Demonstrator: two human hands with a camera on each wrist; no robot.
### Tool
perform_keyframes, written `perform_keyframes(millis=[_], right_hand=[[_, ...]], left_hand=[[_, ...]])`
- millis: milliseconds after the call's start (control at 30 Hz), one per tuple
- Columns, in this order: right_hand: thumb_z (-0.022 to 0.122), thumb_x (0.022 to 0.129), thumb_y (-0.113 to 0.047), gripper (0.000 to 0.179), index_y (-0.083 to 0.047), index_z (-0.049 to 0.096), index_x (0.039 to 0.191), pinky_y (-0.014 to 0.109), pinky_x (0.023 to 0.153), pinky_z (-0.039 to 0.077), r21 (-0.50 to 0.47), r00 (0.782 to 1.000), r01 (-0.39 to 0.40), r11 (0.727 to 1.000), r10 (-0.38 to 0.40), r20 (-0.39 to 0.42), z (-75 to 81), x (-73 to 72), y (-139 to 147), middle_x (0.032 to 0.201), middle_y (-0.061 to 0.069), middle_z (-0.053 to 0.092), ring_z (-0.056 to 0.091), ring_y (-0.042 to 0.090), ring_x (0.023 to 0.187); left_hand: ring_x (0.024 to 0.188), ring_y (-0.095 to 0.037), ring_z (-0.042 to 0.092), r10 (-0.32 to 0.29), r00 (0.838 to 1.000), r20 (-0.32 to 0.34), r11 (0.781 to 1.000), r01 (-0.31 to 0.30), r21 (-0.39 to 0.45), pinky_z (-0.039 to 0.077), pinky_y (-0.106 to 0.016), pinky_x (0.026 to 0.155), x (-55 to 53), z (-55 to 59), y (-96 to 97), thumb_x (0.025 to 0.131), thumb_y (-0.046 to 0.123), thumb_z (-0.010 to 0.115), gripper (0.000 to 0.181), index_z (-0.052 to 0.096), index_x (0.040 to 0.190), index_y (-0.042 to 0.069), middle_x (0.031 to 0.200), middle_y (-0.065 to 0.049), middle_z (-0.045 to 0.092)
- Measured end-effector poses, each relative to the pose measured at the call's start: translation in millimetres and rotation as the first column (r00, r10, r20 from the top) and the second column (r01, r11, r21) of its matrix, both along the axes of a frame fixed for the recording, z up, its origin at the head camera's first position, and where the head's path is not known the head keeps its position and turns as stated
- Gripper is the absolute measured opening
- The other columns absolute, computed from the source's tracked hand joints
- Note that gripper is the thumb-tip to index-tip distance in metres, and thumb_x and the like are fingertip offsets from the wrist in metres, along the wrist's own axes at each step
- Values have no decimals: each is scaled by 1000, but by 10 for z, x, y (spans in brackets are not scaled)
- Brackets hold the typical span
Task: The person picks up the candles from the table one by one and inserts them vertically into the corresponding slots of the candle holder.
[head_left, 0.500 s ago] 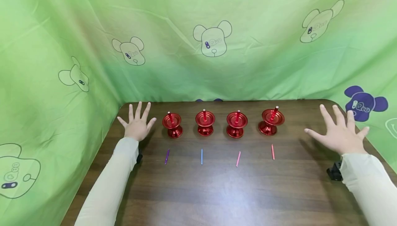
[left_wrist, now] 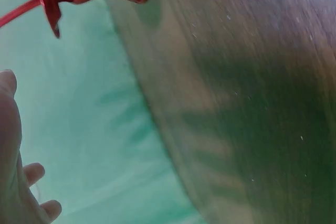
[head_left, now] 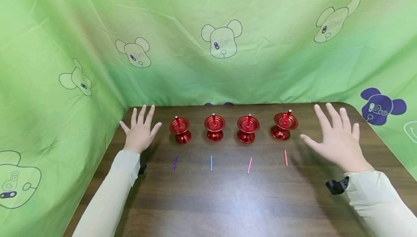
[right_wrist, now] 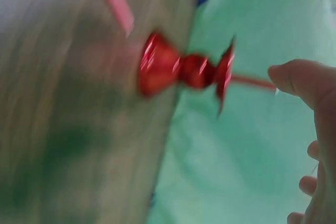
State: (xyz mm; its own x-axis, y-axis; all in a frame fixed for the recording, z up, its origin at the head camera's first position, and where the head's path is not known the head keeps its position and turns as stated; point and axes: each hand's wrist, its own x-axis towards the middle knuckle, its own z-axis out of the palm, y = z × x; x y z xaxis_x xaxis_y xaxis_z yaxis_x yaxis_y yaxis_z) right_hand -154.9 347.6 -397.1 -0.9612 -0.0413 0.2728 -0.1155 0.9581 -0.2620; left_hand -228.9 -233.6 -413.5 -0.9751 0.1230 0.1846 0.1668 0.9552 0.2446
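Note:
Several shiny red candle holders stand in a row, each with a red stem rising from its dish: the leftmost holder [head_left: 181, 130], two middle holders, and the rightmost holder [head_left: 284, 125]. In front of them lie thin candles: a purple candle [head_left: 175, 163], a blue candle [head_left: 211, 163], a pink candle [head_left: 249, 165] and a coral candle [head_left: 286, 157]. My left hand [head_left: 138, 134], fingers spread and holding nothing, hovers left of the leftmost holder. Spread too, my right hand [head_left: 338, 141] is above the table, right of the rightmost holder, touching nothing.
The brown wooden table [head_left: 208, 204] has a glossy patch in front. A green cloth [head_left: 176, 49] with bear-head prints hangs along its back and sides. Black wrist cameras are strapped under both sleeves.
My right hand has moved left, closer to the rightmost holder. The left hand has shifted slightly left. The holders and candles stay in place.

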Motion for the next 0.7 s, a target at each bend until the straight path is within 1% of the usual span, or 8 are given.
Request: perform_keyframes(millis=[100,200,300,433,533,633,700], right_hand=[[69,89,-53,100,-20,12,165,79,109,-4,-13,997,-51,999,50,-55,64,-3,-243,169,17,6,-3,47,153],[73,87,-53,100,-18,19,164,76,113,-1,-43,989,-112,993,107,-104,102,-24,-490,168,16,15,6,45,153],[76,86,-49,97,-16,25,163,73,116,5,-76,973,-181,980,167,-159,104,-54,-721,166,16,22,14,43,153],[75,89,-43,90,-13,31,161,70,117,13,-90,945,-273,958,249,-213,76,-96,-1004,164,17,28,19,41,152],[72,91,-40,84,-11,33,160,69,117,16,-80,929,-318,945,294,-225,56,-120,-1195,163,17,30,20,42,152],[70,93,-39,80,-10,34,159,67,117,16,-75,916,-355,932,331,-228,35,-136,-1371,162,16,32,22,41,151],[70,93,-39,80,-11,35,159,66,119,15,-79,908,-380,922,355,-225,28,-135,-1487,163,14,31,22,39,152]], left_hand=[[154,-43,4,-1,999,-33,1000,2,20,-4,-85,104,51,26,34,106,54,41,73,13,165,23,168,-15,14],[153,-43,13,1,998,-67,999,2,39,5,-84,106,104,54,82,106,54,41,72,15,165,20,167,-16,20],[150,-43,22,2,995,-99,997,6,74,13,-81,108,156,78,138,106,52,42,71,19,164,16,165,-17,26],[144,-45,32,1,991,-135,991,17,134,24,-75,109,230,98,211,107,48,45,69,25,162,12,161,-18,33],[138,-46,41,-2,988,-156,983,30,179,33,-70,107,283,111,256,106,45,47,67,30,160,8,156,-21,39],[133,-46,46,-5,987,-158,972,42,229,40,-67,102,336,115,292,106,44,49,65,33,158,7,153,-22,42],[132,-46,47,-6,989,-151,965,45,257,42,-67,100,369,110,316,106,44,49,65,34,157,7,152,-22,43]])
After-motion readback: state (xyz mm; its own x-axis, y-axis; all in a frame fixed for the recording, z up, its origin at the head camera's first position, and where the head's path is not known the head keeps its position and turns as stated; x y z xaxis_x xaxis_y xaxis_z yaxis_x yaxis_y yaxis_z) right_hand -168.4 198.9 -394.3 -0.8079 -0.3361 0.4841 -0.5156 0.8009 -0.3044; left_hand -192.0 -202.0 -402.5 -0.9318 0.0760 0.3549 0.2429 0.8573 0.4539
